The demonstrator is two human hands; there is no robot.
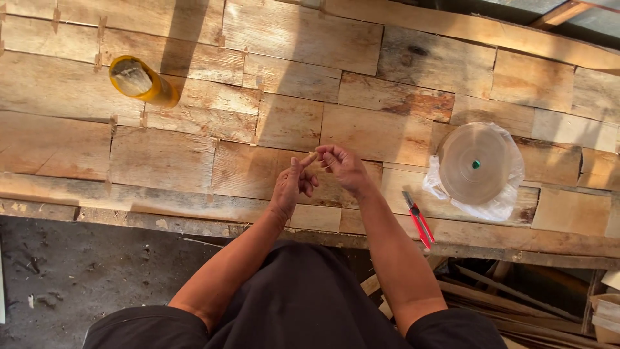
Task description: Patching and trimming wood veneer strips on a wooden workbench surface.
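Head view, two hands mid-frame, left hand point(292, 186) and right hand point(342, 166) pinching one thin strip point(310, 158), plank worktop point(161, 161), one yellow tube point(139, 80) upper left, one tape reel point(476, 164) in plastic and one red cutter point(418, 218) right.

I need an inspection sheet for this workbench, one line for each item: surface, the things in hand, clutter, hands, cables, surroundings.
Surface: workbench of patched, worn wooden boards, partly in sunlight.
Things in hand: a thin pale strip pinched between the fingertips of both hands, above the bench.
Clutter: yellow cylinder lying on its side at the far left; flat roll of pale tape on a clear plastic bag at the right; red cutter near the front edge.
Hands: left hand and right hand both raised, fingers closed on the strip.
Cables: nothing seen.
Surroundings: dark concrete floor at the left; wooden offcuts under the bench at the right.
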